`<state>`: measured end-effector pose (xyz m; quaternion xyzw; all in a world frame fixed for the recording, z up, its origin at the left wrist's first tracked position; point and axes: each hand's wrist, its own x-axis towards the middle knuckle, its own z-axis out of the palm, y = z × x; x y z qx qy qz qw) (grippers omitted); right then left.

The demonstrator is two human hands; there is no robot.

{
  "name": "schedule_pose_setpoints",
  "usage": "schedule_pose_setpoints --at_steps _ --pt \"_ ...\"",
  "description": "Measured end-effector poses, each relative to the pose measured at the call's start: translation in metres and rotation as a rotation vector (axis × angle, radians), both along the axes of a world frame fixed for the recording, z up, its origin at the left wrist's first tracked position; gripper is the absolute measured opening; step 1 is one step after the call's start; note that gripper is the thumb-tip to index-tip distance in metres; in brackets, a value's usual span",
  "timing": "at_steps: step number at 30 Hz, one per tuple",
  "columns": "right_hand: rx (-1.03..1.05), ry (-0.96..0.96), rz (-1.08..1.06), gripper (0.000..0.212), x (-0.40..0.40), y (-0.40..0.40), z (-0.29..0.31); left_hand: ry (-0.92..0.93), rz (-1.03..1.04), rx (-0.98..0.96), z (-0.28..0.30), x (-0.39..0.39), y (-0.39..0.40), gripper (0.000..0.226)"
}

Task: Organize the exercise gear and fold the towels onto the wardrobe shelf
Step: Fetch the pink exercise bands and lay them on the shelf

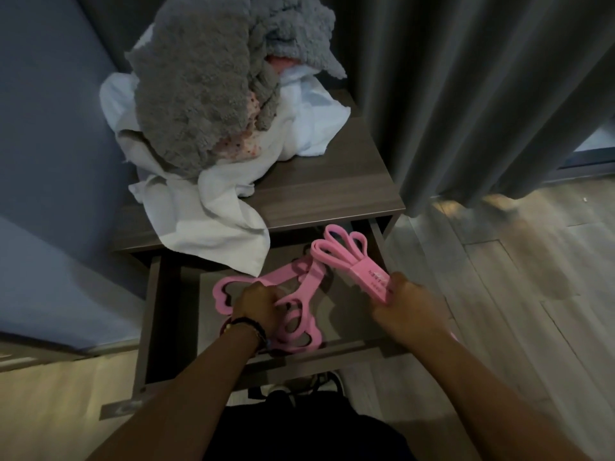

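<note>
Curtain (466, 94): grey, hanging at my right, down to the wooden floor.
Nightstand (332, 181): dark wood top, its drawer (166, 311) pulled open toward me.
Towels (199, 104): a loose heap on the top — a fluffy grey one over white ones, one white corner drooping over the open drawer.
Left hand (258, 309): my forearm reaches down into the drawer, beads at the wrist, fingers curled round the pink looped stretch band (293, 294) lying there.
Right hand (404, 302): held above the drawer's right side, fingers clenched on the bundled pink resistance band (352, 261) — its loops fan away from me.
</note>
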<state>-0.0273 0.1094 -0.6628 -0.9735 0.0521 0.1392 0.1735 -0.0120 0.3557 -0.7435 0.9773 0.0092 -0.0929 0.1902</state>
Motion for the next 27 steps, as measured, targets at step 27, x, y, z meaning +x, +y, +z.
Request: schedule_pose_setpoints --at_steps 27 --pt "1.186 -0.250 -0.244 0.056 -0.020 0.058 0.067 0.006 0.214 -1.555 0.234 -0.034 -0.052 0.034"
